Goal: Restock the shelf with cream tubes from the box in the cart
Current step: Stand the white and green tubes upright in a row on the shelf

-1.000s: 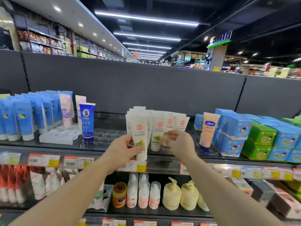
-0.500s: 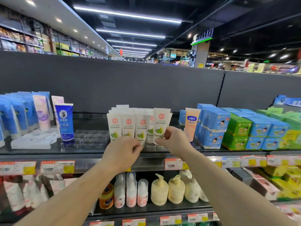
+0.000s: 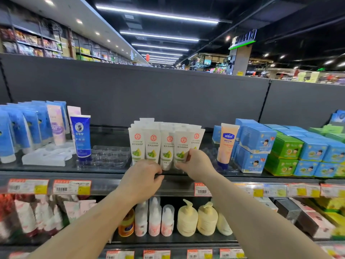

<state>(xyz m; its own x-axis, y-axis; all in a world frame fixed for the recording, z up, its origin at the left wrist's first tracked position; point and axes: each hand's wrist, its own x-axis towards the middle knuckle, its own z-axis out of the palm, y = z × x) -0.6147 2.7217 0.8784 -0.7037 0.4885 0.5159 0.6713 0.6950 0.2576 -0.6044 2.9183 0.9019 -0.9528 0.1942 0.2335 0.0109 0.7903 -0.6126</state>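
Note:
Several white cream tubes (image 3: pixel 153 144) with red seals and green fruit pictures stand upright, caps down, in rows on the top shelf (image 3: pixel 104 176). My left hand (image 3: pixel 142 179) rests at the shelf's front edge, fingers curled at the bases of the left front tubes. My right hand (image 3: pixel 196 166) pinches the lower part of a front tube (image 3: pixel 183 146) at the right of the row. The box and cart are out of view.
A dark blue tube (image 3: pixel 81 136), blue tubes (image 3: pixel 20 129) and an empty clear tray (image 3: pixel 110 156) sit left. An orange tube (image 3: pixel 226 144) and blue and green boxes (image 3: pixel 283 150) stand right. Pump bottles (image 3: pixel 187 218) fill the shelf below.
My left hand has set its tube into the front row and dropped to the tube bases. My right hand stays on the right front tubes. The camera view has shifted.

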